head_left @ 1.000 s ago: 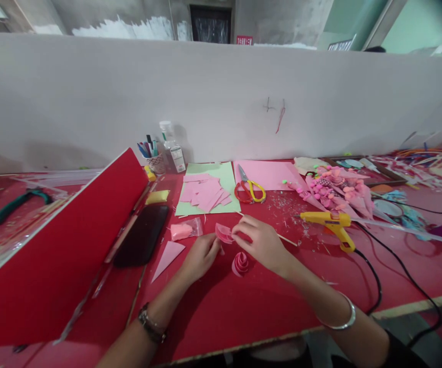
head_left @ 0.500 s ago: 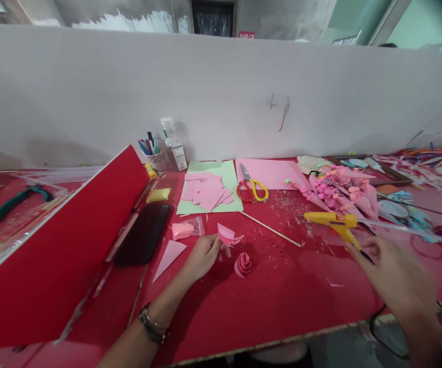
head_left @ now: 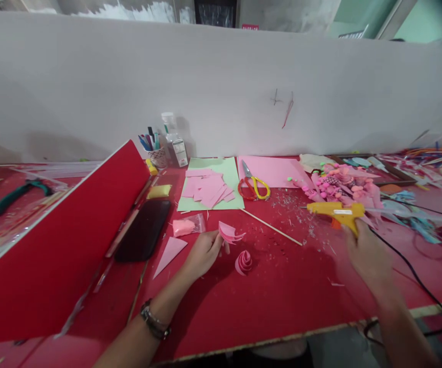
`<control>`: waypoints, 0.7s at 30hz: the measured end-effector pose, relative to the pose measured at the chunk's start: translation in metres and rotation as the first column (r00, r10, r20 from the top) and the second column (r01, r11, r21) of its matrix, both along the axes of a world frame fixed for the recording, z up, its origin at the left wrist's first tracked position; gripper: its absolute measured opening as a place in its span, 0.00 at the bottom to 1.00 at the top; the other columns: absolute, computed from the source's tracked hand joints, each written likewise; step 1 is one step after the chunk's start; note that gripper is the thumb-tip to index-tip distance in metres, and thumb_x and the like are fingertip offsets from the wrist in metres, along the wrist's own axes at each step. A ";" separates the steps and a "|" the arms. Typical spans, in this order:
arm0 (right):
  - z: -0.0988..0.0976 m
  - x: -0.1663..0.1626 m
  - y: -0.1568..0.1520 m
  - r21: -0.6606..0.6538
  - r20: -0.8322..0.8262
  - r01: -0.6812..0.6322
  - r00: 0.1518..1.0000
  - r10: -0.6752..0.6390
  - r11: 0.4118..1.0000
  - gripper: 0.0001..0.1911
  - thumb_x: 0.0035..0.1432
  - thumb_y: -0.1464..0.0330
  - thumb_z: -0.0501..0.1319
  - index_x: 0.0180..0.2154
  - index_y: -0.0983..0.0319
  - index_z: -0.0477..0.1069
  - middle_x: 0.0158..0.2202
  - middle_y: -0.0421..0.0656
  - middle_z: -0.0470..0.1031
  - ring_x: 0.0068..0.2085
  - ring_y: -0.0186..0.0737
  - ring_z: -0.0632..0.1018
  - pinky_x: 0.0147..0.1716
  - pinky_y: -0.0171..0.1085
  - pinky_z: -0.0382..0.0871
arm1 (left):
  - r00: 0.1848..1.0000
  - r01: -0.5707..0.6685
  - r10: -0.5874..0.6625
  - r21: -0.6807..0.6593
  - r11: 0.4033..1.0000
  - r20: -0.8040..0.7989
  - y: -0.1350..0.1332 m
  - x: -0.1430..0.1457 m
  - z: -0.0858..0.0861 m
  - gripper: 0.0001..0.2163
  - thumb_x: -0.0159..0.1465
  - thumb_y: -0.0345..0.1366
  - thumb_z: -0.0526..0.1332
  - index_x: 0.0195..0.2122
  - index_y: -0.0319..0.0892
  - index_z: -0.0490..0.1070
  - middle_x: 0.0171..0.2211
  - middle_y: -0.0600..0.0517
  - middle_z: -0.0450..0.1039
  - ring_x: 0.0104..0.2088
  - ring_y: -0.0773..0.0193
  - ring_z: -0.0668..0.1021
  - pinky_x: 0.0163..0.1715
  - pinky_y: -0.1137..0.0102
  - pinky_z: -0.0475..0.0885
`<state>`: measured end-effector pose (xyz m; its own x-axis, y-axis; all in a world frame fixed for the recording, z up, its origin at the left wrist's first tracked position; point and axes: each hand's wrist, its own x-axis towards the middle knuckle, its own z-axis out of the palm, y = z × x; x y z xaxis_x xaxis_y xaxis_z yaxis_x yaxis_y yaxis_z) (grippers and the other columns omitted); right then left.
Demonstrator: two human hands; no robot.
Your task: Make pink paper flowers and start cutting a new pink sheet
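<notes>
My left hand [head_left: 202, 253] pinches a curled pink paper petal piece [head_left: 229, 232] just above the red table [head_left: 274, 301]. A rolled pink paper rose [head_left: 243, 262] lies on the table right of that hand. My right hand [head_left: 367, 253] is closed round the handle of the yellow glue gun [head_left: 334, 210], whose black cord [head_left: 416, 278] trails off to the right. A thin wooden stick [head_left: 270, 227] lies between the two hands.
Cut pink paper pieces [head_left: 207, 187] lie on a green sheet [head_left: 226, 174]; red-and-yellow scissors [head_left: 252, 186] rest beside a pink sheet [head_left: 270, 171]. A pink triangle [head_left: 169, 254], black pouch [head_left: 144, 230], pen cup [head_left: 152, 151], bottle [head_left: 174, 142], red board [head_left: 60, 245] stand left. Pink craft clutter [head_left: 339, 186] lies right.
My right hand left the petal piece, swung right across the table and took hold of the glue gun's handle. The left hand kept holding the petal piece in place.
</notes>
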<state>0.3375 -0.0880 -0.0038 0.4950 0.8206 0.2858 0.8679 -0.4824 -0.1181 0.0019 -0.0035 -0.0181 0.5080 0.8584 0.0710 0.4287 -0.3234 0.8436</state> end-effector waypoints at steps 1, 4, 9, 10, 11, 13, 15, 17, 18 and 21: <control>0.008 -0.009 -0.001 0.033 -0.018 0.013 1.000 -0.013 0.999 0.19 0.59 0.61 0.40 0.43 0.66 0.60 0.31 0.54 0.72 0.28 0.49 0.74 0.22 0.40 0.57 | 1.000 0.003 -0.003 -0.001 1.000 0.001 0.000 0.000 0.001 0.21 0.64 0.38 0.42 0.22 0.38 0.68 0.19 0.53 0.68 0.20 0.68 0.69 0.24 0.74 0.61; 0.029 -0.046 -0.001 0.188 -0.077 -0.052 0.995 0.068 0.981 0.19 0.57 0.56 0.45 0.40 0.65 0.60 0.27 0.51 0.71 0.26 0.47 0.73 0.21 0.39 0.57 | 1.000 0.006 -0.006 -0.010 1.000 0.002 -0.001 0.001 0.002 0.21 0.64 0.38 0.42 0.22 0.38 0.68 0.19 0.53 0.67 0.20 0.68 0.69 0.24 0.74 0.61; 0.037 -0.107 0.007 0.289 -0.093 -0.225 0.961 0.261 0.931 0.26 0.44 0.48 0.56 0.35 0.62 0.61 0.21 0.42 0.68 0.21 0.42 0.70 0.19 0.35 0.57 | 1.000 0.011 -0.011 0.000 1.000 0.007 -0.002 0.000 0.001 0.21 0.64 0.39 0.42 0.21 0.38 0.68 0.18 0.53 0.67 0.20 0.69 0.68 0.23 0.75 0.60; 0.036 -0.115 0.009 0.298 -0.070 -0.247 0.958 0.279 0.922 0.26 0.44 0.48 0.56 0.35 0.62 0.61 0.21 0.43 0.68 0.22 0.43 0.71 0.19 0.36 0.58 | 1.000 0.014 -0.014 0.001 1.000 0.012 -0.002 0.000 0.001 0.22 0.64 0.39 0.42 0.21 0.38 0.68 0.19 0.53 0.67 0.20 0.69 0.68 0.23 0.75 0.60; 0.035 -0.122 0.012 0.305 -0.053 -0.265 0.954 0.294 0.915 0.26 0.44 0.48 0.56 0.35 0.63 0.62 0.22 0.44 0.69 0.23 0.43 0.71 0.20 0.36 0.58 | 1.000 0.016 -0.016 0.003 1.000 0.015 -0.002 0.000 0.000 0.22 0.64 0.39 0.42 0.21 0.38 0.68 0.18 0.53 0.67 0.20 0.69 0.68 0.23 0.75 0.60; 0.034 -0.131 0.018 0.312 -0.036 -0.291 0.948 0.318 0.904 0.24 0.45 0.50 0.57 0.35 0.63 0.62 0.24 0.45 0.70 0.25 0.44 0.72 0.21 0.36 0.59 | 1.000 0.017 -0.017 0.004 1.000 0.016 -0.003 0.000 0.001 0.22 0.64 0.40 0.42 0.21 0.37 0.68 0.18 0.53 0.67 0.19 0.69 0.67 0.23 0.75 0.60; 0.033 -0.135 0.022 0.309 -0.036 -0.316 0.939 0.343 0.897 0.21 0.46 0.53 0.58 0.35 0.63 0.62 0.24 0.45 0.71 0.26 0.44 0.73 0.22 0.36 0.59 | 1.000 0.020 -0.020 0.007 1.000 0.016 -0.003 0.000 0.002 0.22 0.64 0.39 0.42 0.21 0.37 0.68 0.18 0.53 0.67 0.19 0.70 0.67 0.23 0.76 0.60; 0.032 -0.136 0.024 0.308 -0.032 -0.340 0.930 0.367 0.889 0.19 0.47 0.56 0.58 0.35 0.63 0.62 0.25 0.45 0.71 0.26 0.44 0.73 0.23 0.36 0.60 | 1.000 0.021 -0.021 0.009 1.000 0.011 -0.004 0.000 0.003 0.22 0.64 0.39 0.42 0.20 0.37 0.68 0.18 0.53 0.66 0.19 0.70 0.67 0.23 0.76 0.60; 0.032 -0.137 0.025 0.309 -0.027 -0.351 0.926 0.377 0.884 0.18 0.47 0.57 0.58 0.35 0.63 0.62 0.25 0.45 0.71 0.26 0.43 0.73 0.23 0.36 0.60 | 1.000 0.021 -0.021 0.008 1.000 0.008 -0.004 0.000 0.003 0.22 0.64 0.40 0.42 0.20 0.37 0.68 0.18 0.53 0.66 0.19 0.70 0.67 0.23 0.76 0.60; 0.031 -0.136 0.026 0.311 -0.012 -0.378 0.916 0.401 0.872 0.15 0.48 0.59 0.56 0.34 0.63 0.62 0.25 0.44 0.71 0.25 0.42 0.73 0.21 0.35 0.59 | 1.000 0.016 -0.016 0.002 1.000 -0.002 -0.004 0.001 0.003 0.22 0.64 0.40 0.42 0.20 0.37 0.68 0.17 0.54 0.65 0.19 0.70 0.67 0.22 0.76 0.59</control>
